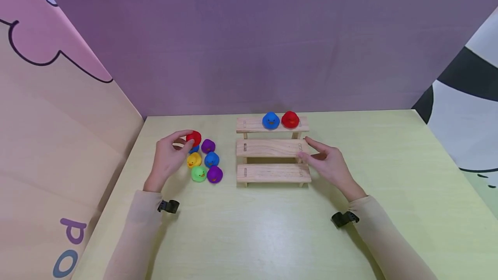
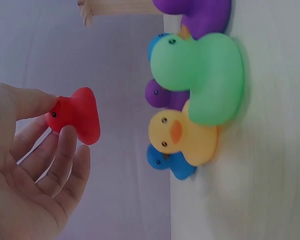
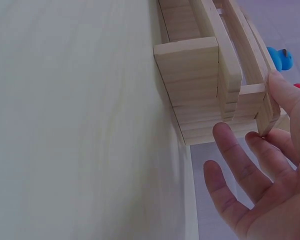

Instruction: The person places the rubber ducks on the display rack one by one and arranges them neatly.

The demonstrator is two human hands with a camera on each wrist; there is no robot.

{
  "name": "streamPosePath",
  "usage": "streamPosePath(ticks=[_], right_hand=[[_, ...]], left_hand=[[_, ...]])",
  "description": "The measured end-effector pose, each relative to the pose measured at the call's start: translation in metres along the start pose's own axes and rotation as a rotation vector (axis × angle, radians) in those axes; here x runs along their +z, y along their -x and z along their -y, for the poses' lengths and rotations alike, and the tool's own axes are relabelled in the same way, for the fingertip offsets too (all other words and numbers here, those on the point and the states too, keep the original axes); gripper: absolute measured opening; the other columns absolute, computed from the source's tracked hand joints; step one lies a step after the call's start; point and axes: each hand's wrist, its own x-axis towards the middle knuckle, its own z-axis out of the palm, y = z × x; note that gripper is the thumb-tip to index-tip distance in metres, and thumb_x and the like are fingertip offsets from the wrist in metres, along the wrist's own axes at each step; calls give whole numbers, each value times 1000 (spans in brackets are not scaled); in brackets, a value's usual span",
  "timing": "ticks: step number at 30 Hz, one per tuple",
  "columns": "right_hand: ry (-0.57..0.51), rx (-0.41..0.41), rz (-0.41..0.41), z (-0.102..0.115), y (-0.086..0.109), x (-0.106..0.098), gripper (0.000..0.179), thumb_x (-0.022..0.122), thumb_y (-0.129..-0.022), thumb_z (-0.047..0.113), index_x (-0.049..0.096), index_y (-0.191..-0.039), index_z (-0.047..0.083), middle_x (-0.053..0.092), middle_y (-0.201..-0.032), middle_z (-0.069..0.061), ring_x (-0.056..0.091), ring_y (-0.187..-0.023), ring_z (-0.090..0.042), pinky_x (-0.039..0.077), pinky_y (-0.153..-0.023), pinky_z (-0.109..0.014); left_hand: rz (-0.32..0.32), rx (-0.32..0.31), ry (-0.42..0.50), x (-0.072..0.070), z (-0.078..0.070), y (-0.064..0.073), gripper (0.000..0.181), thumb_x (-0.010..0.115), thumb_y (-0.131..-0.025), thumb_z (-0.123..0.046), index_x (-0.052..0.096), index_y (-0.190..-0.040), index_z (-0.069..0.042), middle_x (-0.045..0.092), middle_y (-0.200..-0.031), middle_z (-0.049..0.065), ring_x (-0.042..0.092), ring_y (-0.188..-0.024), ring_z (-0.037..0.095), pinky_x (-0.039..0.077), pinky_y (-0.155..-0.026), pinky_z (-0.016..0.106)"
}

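My left hand pinches a red rubber duck between thumb and fingertips, raised above the loose ducks at the left. Below it stand a yellow duck, a green duck, blue ducks and purple ducks. One blue duck is partly hidden behind the held one. A three-step wooden stand is at the middle. With thumb and fingers, my right hand grips the right end of its middle step. On the top step sit a blue duck and a red duck.
The stand and ducks rest on a pale wooden table. A purple wall rises at the table's back edge, and a printed panel borders the left side. Each wrist wears a small black camera.
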Motion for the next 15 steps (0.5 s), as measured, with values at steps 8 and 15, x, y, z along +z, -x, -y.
streamPosePath(ticks=[8, 15], right_hand=[[-8, 7, -2, 0, 1, -1, 70, 75, -99, 45, 52, -159, 17, 54, -161, -12, 77, -112, -35, 54, -84, -14], [-12, 4, 0, -2, 0, -1, 71, 75, -99, 45, 51, -159, 16, 54, -161, -12, 77, -112, -35, 55, -82, -15]], left_hand=[[13, 63, 23, 7, -13, -2, 36, 72, -101, -17, 72, -137, -12, 77, -121, 15, 69, -105, 32, 58, -86, 38], [35, 100, 29, 15, -24, -4, 36, 72, -101, -16, 72, -137, -12, 76, -119, 14, 69, -102, 30, 59, -86, 39]])
